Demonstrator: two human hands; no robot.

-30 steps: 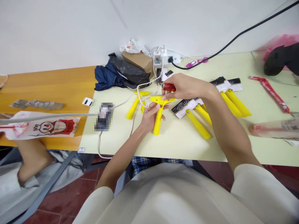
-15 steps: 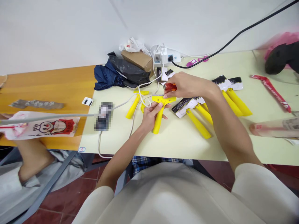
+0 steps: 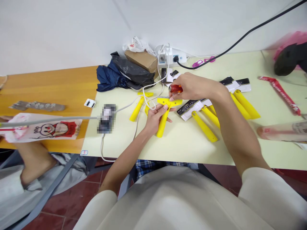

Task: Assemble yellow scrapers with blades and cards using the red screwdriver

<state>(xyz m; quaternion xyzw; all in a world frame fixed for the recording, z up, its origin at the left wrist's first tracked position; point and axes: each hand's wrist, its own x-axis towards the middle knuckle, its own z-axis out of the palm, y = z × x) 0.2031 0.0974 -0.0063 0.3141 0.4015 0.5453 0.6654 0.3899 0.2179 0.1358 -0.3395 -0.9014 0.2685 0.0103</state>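
My left hand [image 3: 154, 118] is closed around a yellow scraper [image 3: 163, 124], its thumb on the neck just below the wide head. In my right hand [image 3: 189, 87] is a screwdriver with a red handle [image 3: 176, 89], held above that head. My fingers hide much of the screwdriver, and I cannot tell whether its tip touches a screw. Left of my hands lies another yellow scraper [image 3: 136, 110], partly under a white cable [image 3: 144, 92]. To the right, several yellow scrapers [image 3: 203, 126] rest by black-and-white cards [image 3: 188, 110].
A blurred dark device [image 3: 106, 118] with cables lies at left. Behind are a dark bag [image 3: 130, 72], a cardboard box [image 3: 141, 60] and a power strip [image 3: 178, 59]. More scrapers [image 3: 246, 105] and a red strap [image 3: 283, 95] lie right. Another person's arm [image 3: 35, 158] is at far left.
The view has shifted very slightly. Both hands keep their hold on the scraper and the screwdriver, with barely any movement between them.
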